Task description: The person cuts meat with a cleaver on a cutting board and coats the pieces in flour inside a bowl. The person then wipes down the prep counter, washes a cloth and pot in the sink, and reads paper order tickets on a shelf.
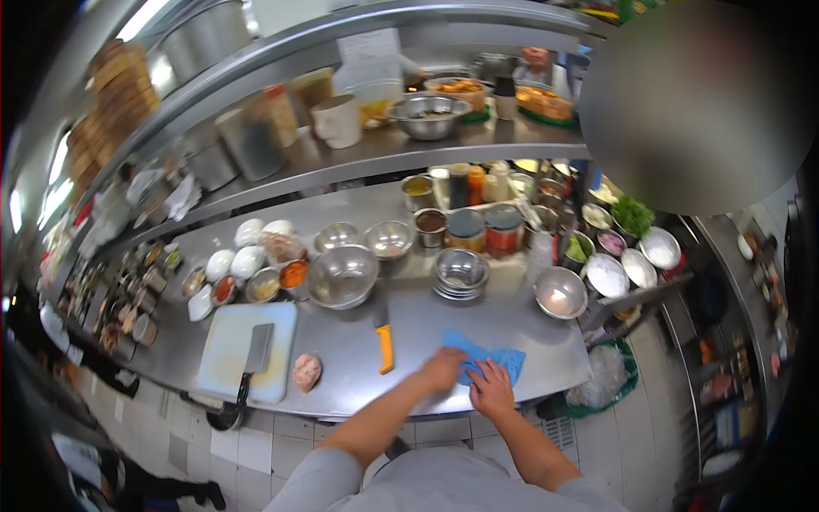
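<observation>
A blue cloth lies crumpled on the steel worktop near its front right. My right hand rests on the cloth's front edge with fingers spread. Motion blurs my left hand, which is at the cloth's left side; whether its fingers grip the cloth cannot be made out. To the left lies a knife with a yellow handle. Farther left, a pale pink lump of what looks like raw meat sits beside a white cutting board. A cleaver lies on that board, its black handle over the front edge.
Behind the cloth stand stacked steel bowls and a larger steel bowl. Sauce containers line the back. Bowls of white ingredients crowd the right. An overhead shelf holds pots and food. A bagged bin stands at the right.
</observation>
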Motion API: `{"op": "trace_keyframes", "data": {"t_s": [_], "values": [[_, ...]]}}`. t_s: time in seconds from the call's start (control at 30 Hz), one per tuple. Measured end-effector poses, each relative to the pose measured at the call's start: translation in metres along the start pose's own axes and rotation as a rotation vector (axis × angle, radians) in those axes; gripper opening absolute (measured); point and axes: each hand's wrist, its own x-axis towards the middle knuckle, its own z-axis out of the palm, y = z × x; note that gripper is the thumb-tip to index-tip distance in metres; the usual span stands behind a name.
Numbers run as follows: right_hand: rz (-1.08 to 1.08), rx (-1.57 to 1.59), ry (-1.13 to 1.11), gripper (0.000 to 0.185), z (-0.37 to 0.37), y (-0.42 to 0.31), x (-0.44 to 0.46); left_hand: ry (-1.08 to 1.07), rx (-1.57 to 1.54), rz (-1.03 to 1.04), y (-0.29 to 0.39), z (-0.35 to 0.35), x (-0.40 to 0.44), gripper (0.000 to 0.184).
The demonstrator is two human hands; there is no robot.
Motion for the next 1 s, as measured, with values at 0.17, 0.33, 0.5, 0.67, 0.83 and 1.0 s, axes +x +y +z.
{"op": "trace_keyframes", "data": {"t_s": [0.17, 0.33, 0.5, 0.67, 0.83, 1.0], "values": [[-0.046, 0.047, 0.073, 0.038, 0.010, -0.002, 0.001, 0.237, 0.085, -0.151, 0.044, 0.043, 0.004, 0.032], [-0.062, 0.032, 0.019, 0.028, 0.008, 0.005, -0.003, -0.092, -0.208, -0.177, 0.012, -0.015, -0.012, 0.032], [-0.054, 0.076, 0.053, 0.029, 0.007, 0.007, -0.006, -0.293, -0.105, -0.194, -0.067, -0.085, -0.085, 0.041], [-0.067, 0.074, 0.063, 0.029, 0.009, 0.006, -0.004, -0.107, 0.209, -0.617, -0.099, -0.305, -0.138, 0.071], [-0.067, 0.049, 0.031, 0.031, 0.007, 0.005, -0.001, 0.790, 0.728, -0.306, 0.044, -0.581, -0.116, 0.047], [-0.029, 0.054, 0.040, 0.031, 0.007, 0.006, -0.003, 0.875, 1.147, -0.257, 0.096, -0.773, -0.092, 0.035]]}}
